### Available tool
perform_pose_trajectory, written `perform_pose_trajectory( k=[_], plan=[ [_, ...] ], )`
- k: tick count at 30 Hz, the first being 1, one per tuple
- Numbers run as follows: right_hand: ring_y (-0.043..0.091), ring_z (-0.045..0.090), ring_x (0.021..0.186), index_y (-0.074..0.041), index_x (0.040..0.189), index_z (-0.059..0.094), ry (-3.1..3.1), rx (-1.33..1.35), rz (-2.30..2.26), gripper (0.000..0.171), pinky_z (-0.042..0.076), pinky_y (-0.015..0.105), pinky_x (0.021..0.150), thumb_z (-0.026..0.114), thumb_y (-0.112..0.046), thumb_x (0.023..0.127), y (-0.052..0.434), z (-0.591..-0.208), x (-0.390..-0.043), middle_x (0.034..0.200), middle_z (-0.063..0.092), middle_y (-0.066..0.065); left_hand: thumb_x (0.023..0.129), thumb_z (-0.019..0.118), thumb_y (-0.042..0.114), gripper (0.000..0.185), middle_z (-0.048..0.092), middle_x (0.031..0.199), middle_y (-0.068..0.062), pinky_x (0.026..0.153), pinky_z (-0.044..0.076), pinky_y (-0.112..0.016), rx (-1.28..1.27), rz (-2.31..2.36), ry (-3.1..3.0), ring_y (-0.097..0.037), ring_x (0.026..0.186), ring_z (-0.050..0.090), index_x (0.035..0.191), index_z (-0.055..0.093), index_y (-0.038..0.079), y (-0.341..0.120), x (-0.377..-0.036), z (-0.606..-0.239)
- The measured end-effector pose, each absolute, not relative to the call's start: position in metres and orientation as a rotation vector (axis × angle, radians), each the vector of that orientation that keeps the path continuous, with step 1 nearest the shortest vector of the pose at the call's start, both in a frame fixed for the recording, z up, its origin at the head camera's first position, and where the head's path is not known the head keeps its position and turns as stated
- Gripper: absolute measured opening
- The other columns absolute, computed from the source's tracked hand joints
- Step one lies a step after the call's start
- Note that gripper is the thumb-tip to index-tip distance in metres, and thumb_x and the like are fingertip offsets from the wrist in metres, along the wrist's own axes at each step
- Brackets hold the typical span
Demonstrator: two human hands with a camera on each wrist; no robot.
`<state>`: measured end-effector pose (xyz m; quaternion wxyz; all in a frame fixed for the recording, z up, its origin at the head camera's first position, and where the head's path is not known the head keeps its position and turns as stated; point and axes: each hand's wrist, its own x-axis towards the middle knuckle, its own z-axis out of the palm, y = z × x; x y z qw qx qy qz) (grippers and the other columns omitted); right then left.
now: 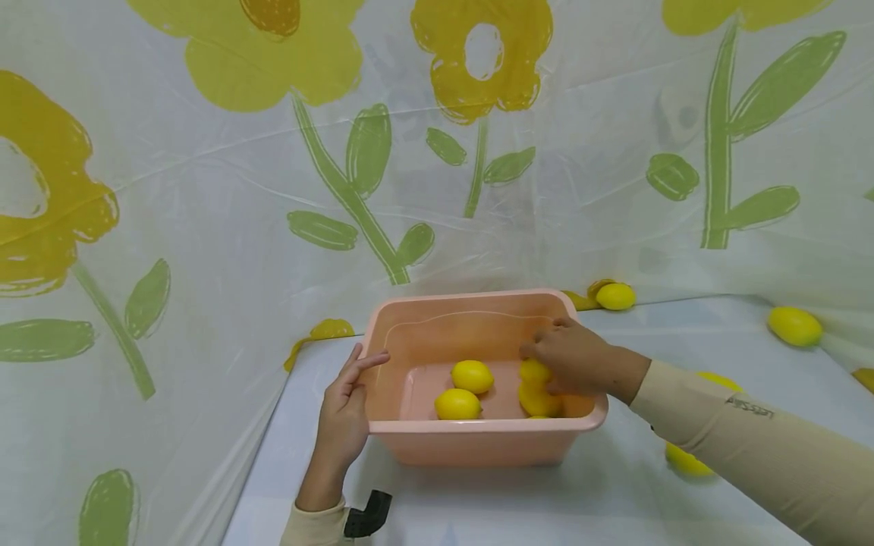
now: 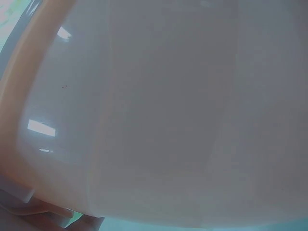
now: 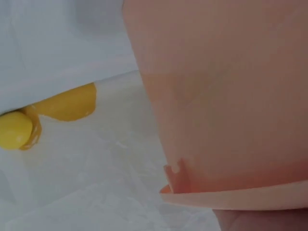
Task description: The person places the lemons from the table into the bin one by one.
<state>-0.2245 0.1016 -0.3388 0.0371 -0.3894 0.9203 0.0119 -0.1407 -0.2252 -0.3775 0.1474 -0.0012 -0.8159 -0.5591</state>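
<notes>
A pink plastic tub [image 1: 478, 447] stands on the white-covered table. My left hand [image 1: 347, 406] holds its left rim, palm against the outer wall and thumb hooked over the edge. My right hand [image 1: 570, 356] reaches into the tub's right side, fingers curled over a yellow lemon [image 1: 532, 371], with another lemon [image 1: 541, 400] just below it. Two more lemons [image 1: 473, 376] [image 1: 457, 404] lie on the tub floor. The left wrist view shows only the tub wall [image 2: 144, 120] up close. In the right wrist view the tub's outer wall [image 3: 226, 96] fills the right.
Loose lemons lie on the table: one at the back [image 1: 616, 296], one far right [image 1: 794, 326], one under my right sleeve [image 1: 686, 461]. A flower-printed plastic sheet [image 1: 205, 189] walls in the back and left. A lemon [image 3: 14, 129] shows beside the sheet.
</notes>
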Motion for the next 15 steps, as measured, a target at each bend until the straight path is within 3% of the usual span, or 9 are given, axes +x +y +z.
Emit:
perform_pose_trajectory(
  k=[4,9,15],
  plan=[
    [0.024,0.064,0.092,-0.015,0.113,0.070,2.838,-1.164,0.085,0.041,0.041,0.061,0.103,0.086,-0.022,0.075,0.0987,-0.3410,-0.2257,0.099,0.073,0.004,0.096,0.029,-0.009,0.054,0.063,0.139,-0.001,0.123,0.020,-0.055,-0.015,-1.608,-2.340,-0.014,0.154,0.020,0.121,0.070,0.017,-0.2251,-0.1401,-0.3770],
    [0.021,0.060,0.082,-0.017,0.107,0.070,2.851,-1.167,0.198,0.037,0.046,0.051,0.090,0.086,-0.024,0.075,0.0959,-0.3427,-0.2264,0.092,0.072,0.004,0.096,0.029,-0.009,0.053,0.063,0.139,-0.002,0.124,0.017,-0.056,-0.033,-1.621,-2.333,-0.014,0.155,0.019,0.121,0.070,0.014,-0.2249,-0.1392,-0.3758],
    [0.021,0.060,0.080,-0.016,0.104,0.069,2.868,-1.165,0.292,0.035,0.047,0.047,0.086,0.087,-0.026,0.075,0.0930,-0.3439,-0.2270,0.091,0.072,0.004,0.096,0.030,-0.009,0.053,0.062,0.140,-0.002,0.124,0.016,-0.056,-0.038,-1.613,-2.338,-0.015,0.155,0.019,0.122,0.070,0.014,-0.2248,-0.1394,-0.3752]
  ],
)
